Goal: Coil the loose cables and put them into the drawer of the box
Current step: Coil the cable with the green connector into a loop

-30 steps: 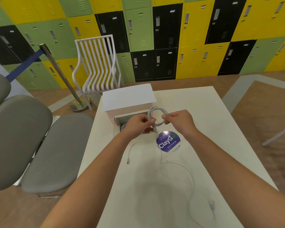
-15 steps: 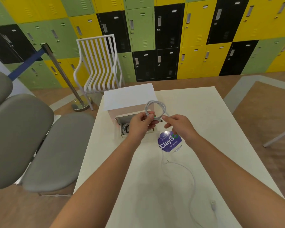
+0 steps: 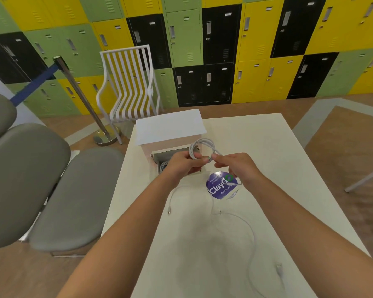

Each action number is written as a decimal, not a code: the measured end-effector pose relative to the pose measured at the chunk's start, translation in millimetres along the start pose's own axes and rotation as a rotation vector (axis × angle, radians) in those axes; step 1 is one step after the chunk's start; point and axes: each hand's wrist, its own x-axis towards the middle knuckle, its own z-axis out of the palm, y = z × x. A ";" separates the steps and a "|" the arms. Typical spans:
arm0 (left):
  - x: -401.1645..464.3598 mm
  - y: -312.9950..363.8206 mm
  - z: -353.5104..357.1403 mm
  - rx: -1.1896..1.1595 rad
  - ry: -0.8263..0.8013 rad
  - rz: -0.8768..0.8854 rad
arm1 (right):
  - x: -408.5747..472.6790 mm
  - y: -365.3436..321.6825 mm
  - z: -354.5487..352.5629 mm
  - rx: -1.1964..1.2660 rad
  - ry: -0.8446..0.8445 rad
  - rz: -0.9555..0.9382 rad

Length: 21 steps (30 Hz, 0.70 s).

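- Cables: three white. One coiled white cable (image 3: 202,148) gripped by left hand (image 3: 184,163), pinched by right hand (image 3: 235,165), above open grey drawer (image 3: 170,154) of white box (image 3: 170,129).
- Two loose white cables (image 3: 249,231) on cream table (image 3: 278,160); one round purple sticker (image 3: 221,187).
- Lockers (image 3: 256,50) behind.

A round purple sticker (image 3: 221,185) lies on the white table (image 3: 267,160); 1 white slatted chair (image 3: 128,87) stands behind.

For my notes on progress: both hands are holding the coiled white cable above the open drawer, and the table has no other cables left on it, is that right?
Not quite. The head view shows both the left hand and right hand holding the coiled white cable above the open drawer, but loose cables remain on the table: a short one and a longer one.
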 end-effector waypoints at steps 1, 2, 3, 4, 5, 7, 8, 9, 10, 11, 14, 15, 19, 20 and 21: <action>0.4 1.4 -1.8 0.016 -0.001 -0.004 | -0.7 -0.5 -2.5 -0.013 -0.022 -0.007; 0.4 2.6 -3.5 0.024 0.000 -0.004 | -0.3 -0.2 -5.6 -0.031 -0.048 -0.013; 1.2 2.7 -5.3 0.021 0.000 0.001 | 0.2 -0.5 -8.5 -0.052 -0.079 -0.017; 1.1 2.8 -6.6 0.009 -0.001 0.007 | 0.8 -0.8 -11.3 -0.071 -0.112 -0.022; 2.0 1.5 -7.6 0.000 0.000 0.017 | 1.7 -1.3 -13.5 -0.080 -0.140 -0.032; 4.3 -3.8 -7.6 -0.006 0.009 0.032 | 5.9 1.1 -15.7 -0.106 -0.129 -0.077; 5.6 -7.0 -7.0 0.004 0.021 0.036 | 8.8 3.5 -16.0 -0.138 -0.089 -0.115; 6.2 -10.5 -6.3 0.022 0.036 0.038 | 12.0 6.9 -16.5 -0.182 -0.033 -0.161; 7.4 -14.4 -5.9 0.034 0.052 0.042 | 15.9 11.3 -17.0 -0.233 0.032 -0.212; 9.3 -18.1 -6.0 0.042 0.067 0.043 | 20.7 17.2 -17.9 -0.287 0.100 -0.262; 11.2 -24.7 -8.8 0.069 0.089 0.056 | 32.1 36.0 -23.5 -0.474 0.282 -0.415; 11.0 -25.5 -9.6 0.079 0.091 0.053 | 33.4 39.5 -25.5 -0.522 0.329 -0.445; 7.7 -26.1 -8.3 0.054 0.041 0.019 | 34.3 44.8 -30.5 -0.423 0.372 -0.394; 6.5 -26.0 -6.6 0.040 0.022 0.006 | 34.5 44.7 -30.5 -0.382 0.384 -0.376; 5.7 -25.9 -4.5 0.031 0.003 -0.005 | 34.8 44.8 -30.1 -0.336 0.397 -0.356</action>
